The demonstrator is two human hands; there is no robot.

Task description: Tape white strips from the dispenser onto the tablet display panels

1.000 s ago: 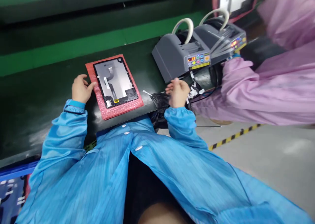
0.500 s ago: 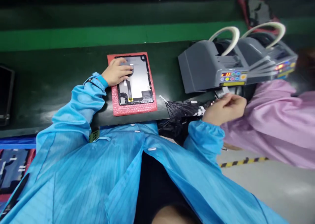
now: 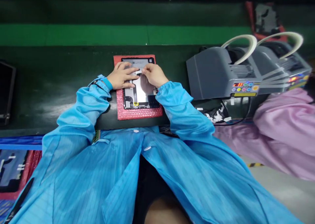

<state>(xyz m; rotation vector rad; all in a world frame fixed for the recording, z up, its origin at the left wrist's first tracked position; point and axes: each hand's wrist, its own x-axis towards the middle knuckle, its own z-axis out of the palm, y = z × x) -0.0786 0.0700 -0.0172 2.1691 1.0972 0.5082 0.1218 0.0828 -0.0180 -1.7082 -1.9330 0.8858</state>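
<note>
A tablet-sized panel [image 3: 140, 92] with a silver back and black frame lies on a red bubble-wrap pad [image 3: 137, 114] at the near edge of the dark bench. My left hand [image 3: 121, 75] lies flat on the panel's upper left, fingers stretched out. My right hand [image 3: 152, 74] is over the panel's upper right and pinches a small white tape strip [image 3: 138, 71] that reaches toward my left fingertips. Both blue sleeves frame the pad.
Two grey tape dispensers [image 3: 222, 76] with white tape loops stand at the right, white scraps [image 3: 216, 115] below them. A co-worker's pink sleeve [image 3: 283, 119] fills the right edge. A dark tray edge [image 3: 6, 89] sits at far left, another panel [image 3: 12, 171] low left.
My right hand came from the dispenser over to the panel, bringing a tape strip. My left hand stayed on the panel's top left. The view shifted a little to the right.
</note>
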